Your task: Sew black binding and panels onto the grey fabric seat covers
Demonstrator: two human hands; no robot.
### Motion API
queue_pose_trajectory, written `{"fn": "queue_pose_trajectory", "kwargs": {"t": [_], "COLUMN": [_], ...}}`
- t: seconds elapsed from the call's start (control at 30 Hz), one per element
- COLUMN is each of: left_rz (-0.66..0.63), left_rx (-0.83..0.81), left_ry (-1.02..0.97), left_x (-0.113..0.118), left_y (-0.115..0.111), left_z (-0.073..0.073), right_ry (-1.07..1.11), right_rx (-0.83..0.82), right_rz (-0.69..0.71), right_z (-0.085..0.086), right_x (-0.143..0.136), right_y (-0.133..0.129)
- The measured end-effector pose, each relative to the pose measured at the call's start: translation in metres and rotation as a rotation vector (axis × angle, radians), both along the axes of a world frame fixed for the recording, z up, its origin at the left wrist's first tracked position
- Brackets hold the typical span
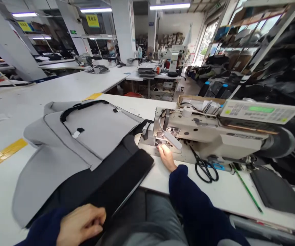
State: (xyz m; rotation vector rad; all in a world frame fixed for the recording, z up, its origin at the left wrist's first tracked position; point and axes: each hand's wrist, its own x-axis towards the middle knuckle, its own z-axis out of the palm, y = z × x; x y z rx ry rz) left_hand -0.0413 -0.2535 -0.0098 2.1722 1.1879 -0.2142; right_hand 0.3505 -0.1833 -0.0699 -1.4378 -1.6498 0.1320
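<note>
My left hand (82, 223) is closed at the near end of a long black fabric panel (119, 177), fingers curled at its edge. The panel belongs to a large grey and black sewn piece (96, 126) spread over the table, with black trim and small black tabs. My right hand (166, 157) is closed just in front of the needle area of a sewing machine (214, 133). Whatever its fingertips pinch is too small to make out. A small lamp (172, 140) lights that spot. Part of the work lies beside the machine's arm.
Black-handled scissors (205, 171) and a green pencil (250, 191) lie right of my right hand. A dark flat piece (278, 191) is farther right. A control panel (260, 110) tops the machine. Behind stand a stack of grey pieces (147, 70) and shelves with dark goods (273, 65).
</note>
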Motion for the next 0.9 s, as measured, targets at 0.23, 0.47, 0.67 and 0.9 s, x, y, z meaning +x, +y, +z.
{"fn": "queue_pose_trajectory", "kwargs": {"t": [0.23, 0.47, 0.67, 0.9], "left_rz": [0.125, 0.279, 0.227, 0.218], "left_rx": [0.714, 0.612, 0.921, 0.746], "left_ry": [0.266, 0.424, 0.157, 0.284], "left_x": [0.042, -0.030, -0.008, 0.031], "left_y": [0.086, 0.164, 0.120, 0.128], "left_z": [-0.017, 0.026, 0.027, -0.009], "right_ry": [-0.172, -0.376, -0.382, -0.381], "right_rx": [-0.316, -0.356, -0.418, -0.536], "right_rz": [0.237, 0.105, 0.078, 0.010], "right_z": [0.023, 0.024, 0.026, 0.021], "right_x": [-0.097, -0.183, -0.192, -0.186], "right_y": [-0.042, -0.044, -0.037, -0.044]}}
